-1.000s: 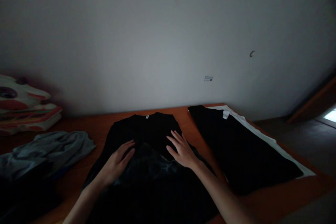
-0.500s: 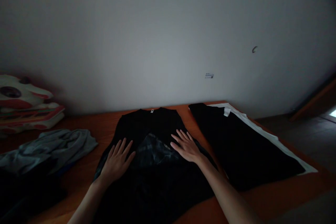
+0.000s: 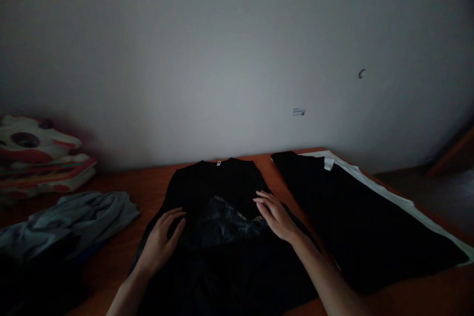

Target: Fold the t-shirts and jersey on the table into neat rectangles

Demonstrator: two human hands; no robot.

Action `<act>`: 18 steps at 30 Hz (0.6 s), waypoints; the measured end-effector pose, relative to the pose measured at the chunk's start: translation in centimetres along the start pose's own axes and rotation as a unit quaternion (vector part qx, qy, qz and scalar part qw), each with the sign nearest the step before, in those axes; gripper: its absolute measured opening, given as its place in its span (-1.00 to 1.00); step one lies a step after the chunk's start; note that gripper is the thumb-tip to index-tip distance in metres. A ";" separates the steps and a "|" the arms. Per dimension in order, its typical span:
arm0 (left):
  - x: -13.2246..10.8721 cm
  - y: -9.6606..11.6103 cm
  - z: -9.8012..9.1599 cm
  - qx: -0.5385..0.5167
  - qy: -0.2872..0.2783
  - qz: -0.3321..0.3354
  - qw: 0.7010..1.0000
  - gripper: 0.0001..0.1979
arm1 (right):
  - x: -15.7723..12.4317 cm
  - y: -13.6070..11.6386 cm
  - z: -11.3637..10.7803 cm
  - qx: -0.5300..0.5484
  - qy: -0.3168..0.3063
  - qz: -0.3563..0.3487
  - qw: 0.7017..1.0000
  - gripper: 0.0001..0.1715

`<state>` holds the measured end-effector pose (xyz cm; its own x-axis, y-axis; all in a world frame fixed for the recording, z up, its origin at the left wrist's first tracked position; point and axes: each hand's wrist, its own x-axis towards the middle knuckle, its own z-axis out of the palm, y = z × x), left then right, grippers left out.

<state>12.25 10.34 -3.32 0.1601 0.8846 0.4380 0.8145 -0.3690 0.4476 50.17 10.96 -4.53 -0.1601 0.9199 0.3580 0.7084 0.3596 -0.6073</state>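
Note:
A black shirt [image 3: 222,177] with a small white neck label lies spread on the orange-brown table [image 3: 148,182], its neckline toward the wall. A grey patterned patch shows at its middle. My left hand [image 3: 162,239] is over the shirt's left side, fingers slightly bent and thumb apart, holding nothing. Over the right side is my right hand [image 3: 276,212], its fingers loosely curved and holding nothing. Whether the fingertips touch the cloth is hard to tell in the dim light.
Folded black clothing [image 3: 344,217] lies at the right on white cloth [image 3: 388,197]. At the left are a crumpled grey garment [image 3: 85,217], dark cloth [image 3: 40,276] and a toy keyboard with an animal head [image 3: 48,173]. A wall [image 3: 222,59] rises behind the table.
Both hands have gone from lying flat with spread fingers to a more curved, raised pose. My right hand has shifted slightly right. The whole view has moved a little.

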 end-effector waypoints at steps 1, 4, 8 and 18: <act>0.0 0.2 -0.2 -0.003 0.007 0.002 1.000 -0.56 | -0.1 0.0 0.0 0.002 0.002 -0.002 1.000 -0.43; 0.1 0.6 -0.5 0.011 0.005 0.032 0.999 -0.55 | -0.5 0.0 -0.1 -0.018 -0.020 -0.008 1.000 -0.42; 0.0 0.3 -1.3 0.041 -0.008 0.065 0.997 -0.54 | -0.7 -0.1 -0.1 -0.040 -0.029 -0.021 0.999 -0.42; -5.4 -2.1 -7.2 -0.024 0.012 0.017 0.999 -0.60 | -2.5 -1.7 -3.7 -0.040 0.088 -0.033 0.995 -0.56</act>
<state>5.69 4.31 -1.04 0.1730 0.8642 0.4724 0.7812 -0.4125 0.4686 51.87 7.44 -1.78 -0.0906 0.8502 0.5186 0.7542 0.3987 -0.5218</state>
